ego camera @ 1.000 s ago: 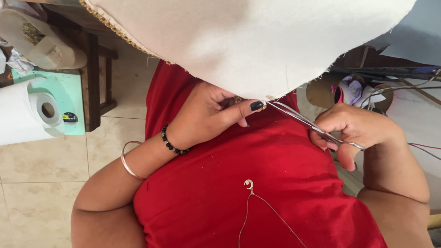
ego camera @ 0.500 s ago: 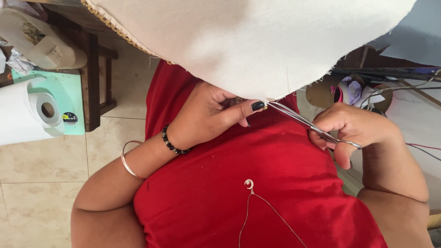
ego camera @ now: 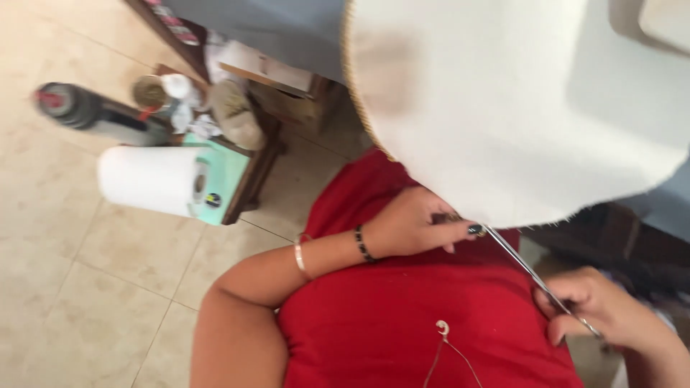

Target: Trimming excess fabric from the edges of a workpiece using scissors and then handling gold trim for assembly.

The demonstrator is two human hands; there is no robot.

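1. Tiled floor [ego camera: 108, 287] lies below a red lap.
2. Cream fabric [ego camera: 517, 108] hangs above; left hand [ego camera: 413, 228] pinches its lower edge.
3. Right hand [ego camera: 600, 305] clenches metal scissors [ego camera: 528, 271], tips at that edge.
4. Paper towel roll [ego camera: 147, 179] lies well apart, left.

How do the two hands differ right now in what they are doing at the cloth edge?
The left hand pinches the edge of the cream cloth, while the right hand touches no cloth and grips the handles of the metal scissors. The left hand sits up at the cloth's hem; the right hand sits lower, over the red garment. The left wrist wears a dark bead bracelet and a bangle; the right shows none. Both work the same spot of hem.
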